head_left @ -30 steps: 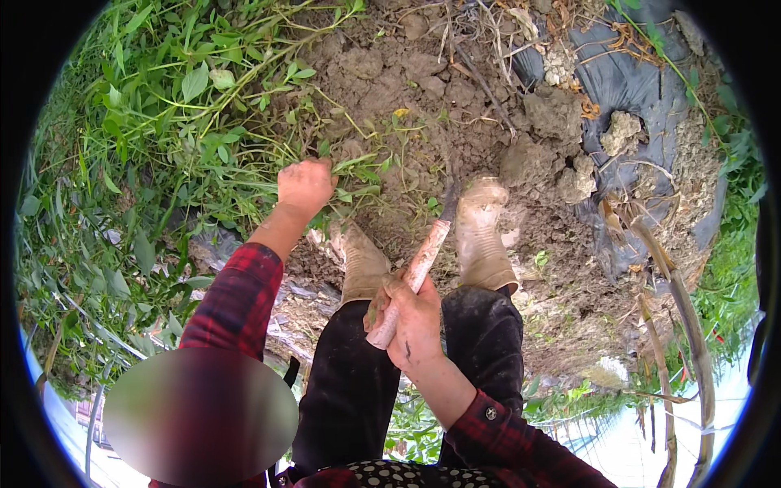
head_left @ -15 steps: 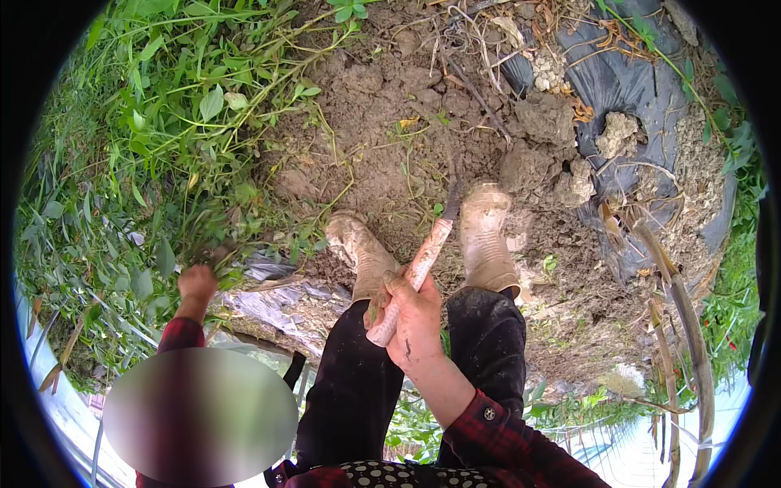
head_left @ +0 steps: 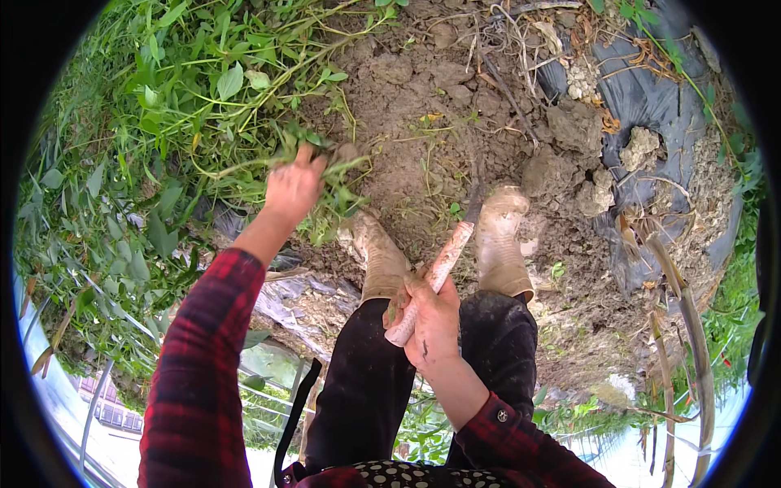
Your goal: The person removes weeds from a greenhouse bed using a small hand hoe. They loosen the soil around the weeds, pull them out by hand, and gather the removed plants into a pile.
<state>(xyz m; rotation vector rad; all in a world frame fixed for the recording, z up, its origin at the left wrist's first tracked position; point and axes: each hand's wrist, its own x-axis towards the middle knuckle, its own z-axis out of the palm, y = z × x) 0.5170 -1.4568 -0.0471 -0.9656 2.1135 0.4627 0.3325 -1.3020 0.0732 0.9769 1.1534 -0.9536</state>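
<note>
My left hand (head_left: 294, 185) is among low green weeds (head_left: 338, 191), left of my left boot. Its fingers close around some leafy stems, which are blurred by motion. In front of my knees, my right hand (head_left: 429, 321) grips a hand tool (head_left: 446, 259) by its pale, mottled round handle. A narrow dark blade (head_left: 475, 199) extends from the handle beside my right boot. The blade's far end is hard to tell from the brown soil. Mud marks the fingers of my right hand.
My muddy tan boots (head_left: 503, 236) stand on lumpy soil (head_left: 399, 106). Dense weeds (head_left: 187, 89) cover the left. Torn black plastic film (head_left: 643, 98) lies at the right, near dry upright stalks (head_left: 687, 325). Another crumpled film sheet (head_left: 293, 309) lies beside my left leg.
My left hand has moved right and away from me through the weeds, from farther left to near my left boot. My right hand keeps its grip on the tool.
</note>
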